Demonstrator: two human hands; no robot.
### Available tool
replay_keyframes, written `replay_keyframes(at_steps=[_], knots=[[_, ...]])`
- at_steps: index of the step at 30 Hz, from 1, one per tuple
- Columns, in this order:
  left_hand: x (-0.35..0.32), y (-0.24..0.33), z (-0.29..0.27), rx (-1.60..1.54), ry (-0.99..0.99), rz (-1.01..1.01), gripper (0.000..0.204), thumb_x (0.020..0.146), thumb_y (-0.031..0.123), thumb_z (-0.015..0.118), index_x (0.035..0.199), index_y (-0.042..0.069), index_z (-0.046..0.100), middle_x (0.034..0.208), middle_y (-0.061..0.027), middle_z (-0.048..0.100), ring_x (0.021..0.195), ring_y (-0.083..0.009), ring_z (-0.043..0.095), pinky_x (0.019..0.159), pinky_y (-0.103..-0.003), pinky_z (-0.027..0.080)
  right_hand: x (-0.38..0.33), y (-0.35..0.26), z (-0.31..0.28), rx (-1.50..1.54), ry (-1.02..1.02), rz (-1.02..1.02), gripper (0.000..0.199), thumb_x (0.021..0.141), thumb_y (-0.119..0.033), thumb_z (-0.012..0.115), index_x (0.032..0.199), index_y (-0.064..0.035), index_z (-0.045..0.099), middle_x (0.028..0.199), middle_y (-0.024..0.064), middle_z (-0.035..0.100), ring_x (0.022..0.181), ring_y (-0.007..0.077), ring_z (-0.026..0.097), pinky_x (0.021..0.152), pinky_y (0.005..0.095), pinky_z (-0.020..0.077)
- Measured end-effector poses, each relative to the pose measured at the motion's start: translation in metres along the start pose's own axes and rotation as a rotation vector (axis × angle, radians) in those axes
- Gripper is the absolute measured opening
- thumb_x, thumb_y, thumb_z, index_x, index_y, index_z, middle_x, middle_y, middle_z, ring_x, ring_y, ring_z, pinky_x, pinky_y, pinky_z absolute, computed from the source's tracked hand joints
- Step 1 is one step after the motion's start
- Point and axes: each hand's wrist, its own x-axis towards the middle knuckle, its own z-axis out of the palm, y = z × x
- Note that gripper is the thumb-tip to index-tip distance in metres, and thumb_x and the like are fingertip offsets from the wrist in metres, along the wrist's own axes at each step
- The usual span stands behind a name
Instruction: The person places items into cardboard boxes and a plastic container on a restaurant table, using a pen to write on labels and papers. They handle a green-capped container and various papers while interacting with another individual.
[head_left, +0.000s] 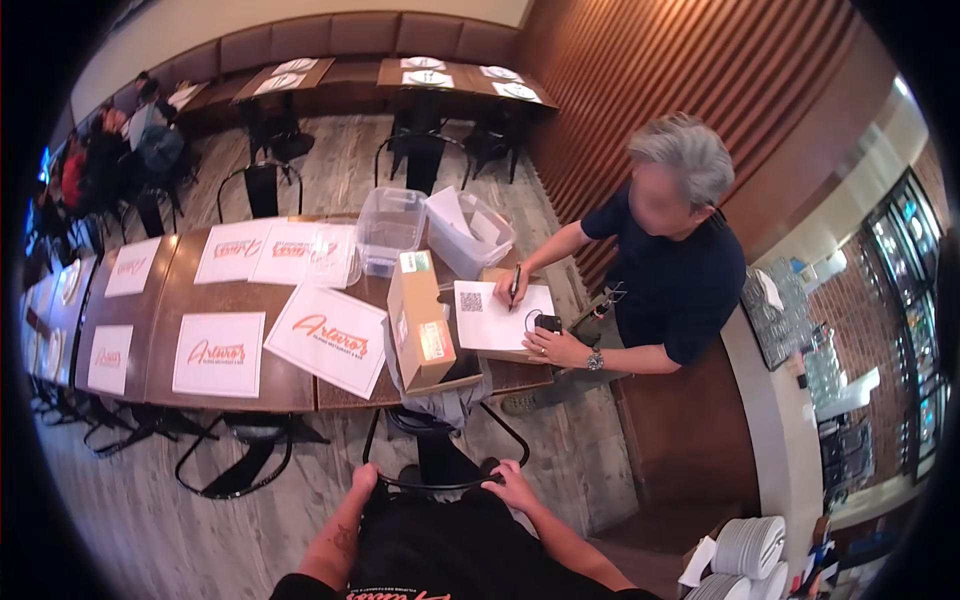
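Note:
Both of my hands rest on the curved black back rail of a metal chair [445, 486] drawn up to the table. My left hand [366, 479] is closed around the rail's left end. On the right side, my right hand [512, 486] grips the same rail, its fingers bent over the top. A grey cloth [452, 405] hangs by the chair's far side. Just beyond, an open brown cardboard box [418, 320] stands on the table edge.
Across the table's right end, a person [675, 245] writes with a pen [515, 285] on a white sheet [480, 325]. Two clear plastic bins [390, 225] stand behind the box. Printed placemats [219, 355] cover the wooden table [290, 397]. Stacked white plates [745, 555] sit lower right.

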Motion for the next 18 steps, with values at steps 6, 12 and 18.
replay_keyframes(at_steps=[6,12,18], knots=[[-0.009,0.005,0.001,-0.009,0.002,0.031,0.031,0.070,0.027,0.057,0.076,-0.002,0.065,0.072,-0.0232,0.061,0.073,-0.0352,0.061,0.069,-0.043,0.045,0.003,0.014,0.006,-0.048,0.006,-0.032,0.043,0.076,-0.031,0.074,0.103,-0.0039,0.055,0.122,0.0149,0.037,0.096,0.0260,0.054,0.082,0.0341,0.0486],[-0.015,-0.005,-0.001,0.136,-0.052,0.166,0.029,0.071,0.027,0.053,0.078,0.002,0.068,0.078,-0.0273,0.062,0.084,-0.0398,0.062,0.075,-0.044,0.047,-0.001,-0.009,-0.005,0.050,-0.087,0.081,0.042,0.077,-0.030,0.074,0.105,-0.0042,0.057,0.125,0.0153,0.036,0.105,0.0257,0.051,0.081,0.0331,0.0491],[-0.018,0.013,-0.006,-0.103,-0.012,0.041,0.032,0.066,0.027,0.056,0.076,-0.002,0.066,0.076,-0.0260,0.062,0.080,-0.0383,0.062,0.073,-0.044,0.046,0.007,0.005,-0.035,0.027,0.091,-0.040,0.027,0.087,-0.025,0.062,0.103,-0.0032,0.060,0.098,0.0113,0.055,0.069,0.0166,0.060,0.066,0.0282,0.0495]])
